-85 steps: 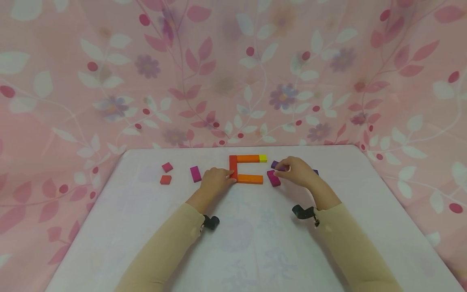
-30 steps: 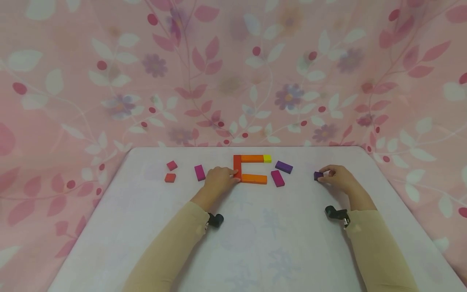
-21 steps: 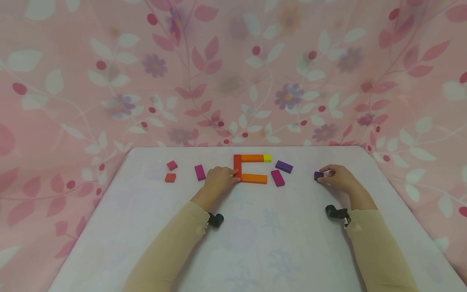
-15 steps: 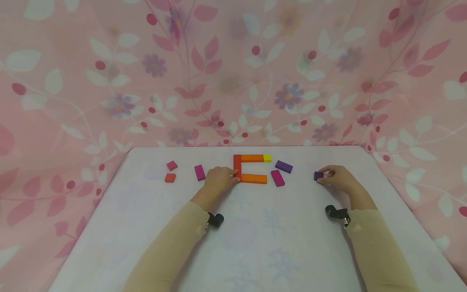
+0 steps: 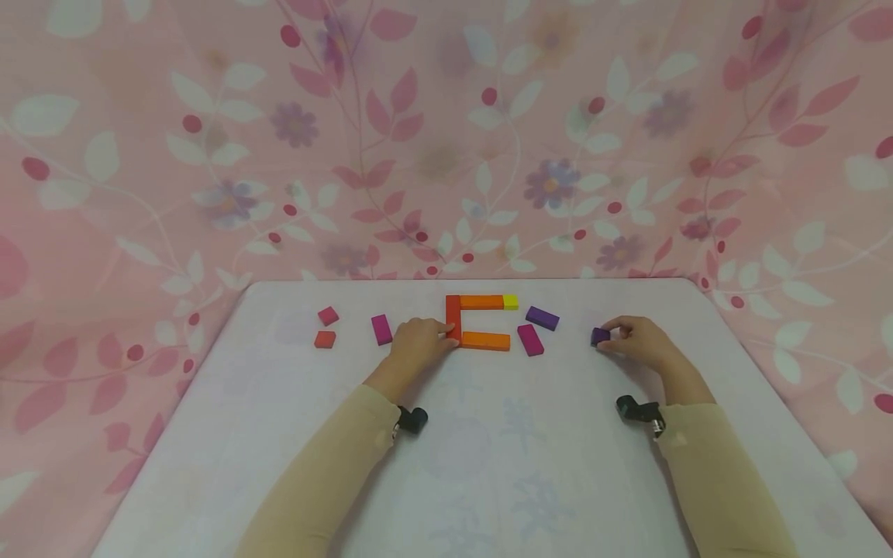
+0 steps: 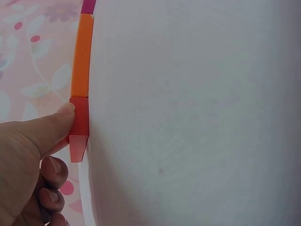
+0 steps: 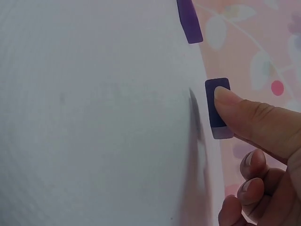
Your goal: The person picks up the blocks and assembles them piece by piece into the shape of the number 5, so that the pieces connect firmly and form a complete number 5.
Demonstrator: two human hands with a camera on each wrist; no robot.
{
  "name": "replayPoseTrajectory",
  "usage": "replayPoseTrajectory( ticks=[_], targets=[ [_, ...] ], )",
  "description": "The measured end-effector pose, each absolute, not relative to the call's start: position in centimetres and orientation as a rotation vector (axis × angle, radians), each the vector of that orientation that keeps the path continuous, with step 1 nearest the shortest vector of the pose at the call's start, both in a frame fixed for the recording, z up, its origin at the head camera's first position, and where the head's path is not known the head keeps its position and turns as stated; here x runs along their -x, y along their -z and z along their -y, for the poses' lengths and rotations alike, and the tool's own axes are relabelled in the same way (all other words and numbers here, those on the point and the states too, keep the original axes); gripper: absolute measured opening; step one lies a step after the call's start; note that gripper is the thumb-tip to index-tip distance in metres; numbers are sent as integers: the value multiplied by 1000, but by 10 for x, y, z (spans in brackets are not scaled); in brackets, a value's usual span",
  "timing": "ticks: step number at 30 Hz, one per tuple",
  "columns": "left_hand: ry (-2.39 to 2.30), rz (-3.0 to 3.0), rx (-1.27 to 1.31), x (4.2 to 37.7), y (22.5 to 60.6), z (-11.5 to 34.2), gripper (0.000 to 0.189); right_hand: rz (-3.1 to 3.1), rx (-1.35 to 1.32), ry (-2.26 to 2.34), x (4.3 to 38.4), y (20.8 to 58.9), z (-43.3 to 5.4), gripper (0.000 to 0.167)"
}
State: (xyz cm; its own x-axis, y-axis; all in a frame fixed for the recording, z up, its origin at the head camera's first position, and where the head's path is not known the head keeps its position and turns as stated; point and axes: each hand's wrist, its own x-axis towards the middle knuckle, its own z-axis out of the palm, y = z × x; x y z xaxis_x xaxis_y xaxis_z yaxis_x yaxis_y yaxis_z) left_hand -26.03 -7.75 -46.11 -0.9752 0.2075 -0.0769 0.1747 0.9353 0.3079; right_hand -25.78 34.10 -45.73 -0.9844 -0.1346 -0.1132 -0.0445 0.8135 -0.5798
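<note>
My left hand (image 5: 416, 341) pinches the near end of an upright red block (image 5: 453, 308) on the table. In the left wrist view the thumb presses the side of that red block (image 6: 82, 115). Two orange blocks, upper (image 5: 481, 302) and lower (image 5: 485, 341), extend rightward from the red one. A yellow cube (image 5: 511, 302) caps the upper orange block. At the right, my right hand (image 5: 645, 341) pinches a small dark purple block (image 5: 598, 337) between thumb and finger. That dark purple block (image 7: 211, 106) appears just above the table, its shadow apart from it.
Right of the orange blocks lie a purple block (image 5: 542, 318) and a magenta block (image 5: 530, 339). Left of my left hand are another magenta block (image 5: 381, 329), a pink block (image 5: 328, 315) and a red-orange block (image 5: 325, 339). Floral cloth (image 5: 432, 155) hangs behind the table (image 5: 460, 465).
The right hand has gone from beside the purple and magenta blocks to the far right, taken hold of the dark purple block, and just shifted slightly left with it. The left hand stays put.
</note>
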Motion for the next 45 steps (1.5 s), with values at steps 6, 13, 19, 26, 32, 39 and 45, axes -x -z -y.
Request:
replayPoseTrajectory(
  ticks=[6, 13, 19, 26, 32, 39, 45],
  targets=[
    [-451, -2988, -305, 260, 461, 78, 47, -2848, 189, 1008, 259, 456, -327, 46],
    [-432, -2996, -314, 260, 459, 78, 47, -2778, 189, 1130, 258, 458, -306, 47],
    [-417, -3004, -334, 261, 460, 78, 47, -2764, 259, 1163, 256, 454, -287, 44],
    [-418, -3000, -329, 262, 461, 78, 47, -2746, 303, 1130, 259, 450, -265, 43],
    [-421, -3004, -332, 263, 463, 79, 47, -2709, 339, 1153, 260, 451, -250, 39],
    [-435, -3000, -337, 264, 465, 79, 48, -2681, 334, 1133, 260, 452, -235, 40],
    [-456, -2984, -299, 263, 464, 78, 49, -2683, 341, 1100, 262, 452, -224, 40]
  ],
)
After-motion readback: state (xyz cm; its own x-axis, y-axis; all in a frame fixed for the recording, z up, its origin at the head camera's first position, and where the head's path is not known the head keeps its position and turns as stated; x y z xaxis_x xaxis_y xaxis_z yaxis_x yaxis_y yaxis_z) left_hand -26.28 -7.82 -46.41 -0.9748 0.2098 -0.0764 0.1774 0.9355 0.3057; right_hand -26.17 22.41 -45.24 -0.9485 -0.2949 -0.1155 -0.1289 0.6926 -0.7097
